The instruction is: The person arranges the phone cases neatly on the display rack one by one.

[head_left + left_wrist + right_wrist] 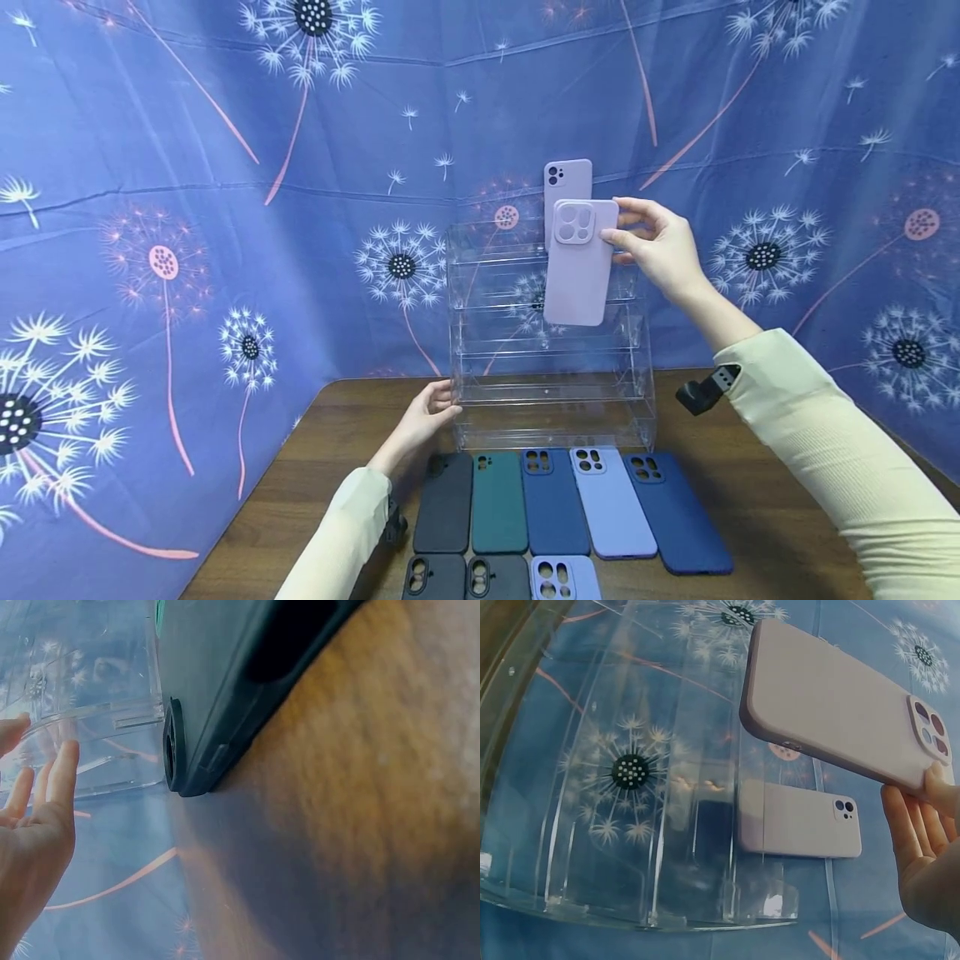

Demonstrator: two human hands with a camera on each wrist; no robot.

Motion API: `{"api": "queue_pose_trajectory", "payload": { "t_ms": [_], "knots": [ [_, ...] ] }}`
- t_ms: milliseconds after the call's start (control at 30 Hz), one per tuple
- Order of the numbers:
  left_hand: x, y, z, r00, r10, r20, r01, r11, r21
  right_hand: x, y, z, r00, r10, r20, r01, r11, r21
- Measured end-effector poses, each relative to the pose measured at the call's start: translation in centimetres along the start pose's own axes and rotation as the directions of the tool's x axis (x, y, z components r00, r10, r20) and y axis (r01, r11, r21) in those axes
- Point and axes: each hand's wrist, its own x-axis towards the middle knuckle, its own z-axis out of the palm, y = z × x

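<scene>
Hd: R hand (663,248) pinches lilac case (579,283) in front of clear rack (547,392); L hand (420,421) touches its L side | L wr: L fingers (66,771) near-straight, thumb apart; blk case (206,690) on counter (360,787) | R wr: R fingers (902,832) + thumb on case's cam end; 2nd lilac case (802,821) in rack top

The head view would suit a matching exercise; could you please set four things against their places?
1. Nearer pale lilac rectangular phone case
2. Green rectangular phone case
3. Clear plastic tiered rack
4. Left hand

A. At the rack's left side
B. Held in the right hand
C. Standing on the brown wooden table
D. Lying before the rack

1-B, 2-D, 3-C, 4-A
</scene>
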Motion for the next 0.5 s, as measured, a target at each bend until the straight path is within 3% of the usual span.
{"api": "queue_pose_trajectory", "payload": {
  "t_ms": [233,500],
  "knots": [
    [-0.4,0.2,0.1,1.000,-0.012,0.008,0.012,1.000,0.012,0.7,-1.1,1.0,1.000,0.003,-0.021,-0.004,0.999,-0.044],
    [0.1,0.0,-0.2,1.000,-0.016,0.025,0.016,1.000,-0.006,3.1,0.4,1.4,0.998,0.012,-0.062,-0.013,1.000,-0.023]
  ]
}}
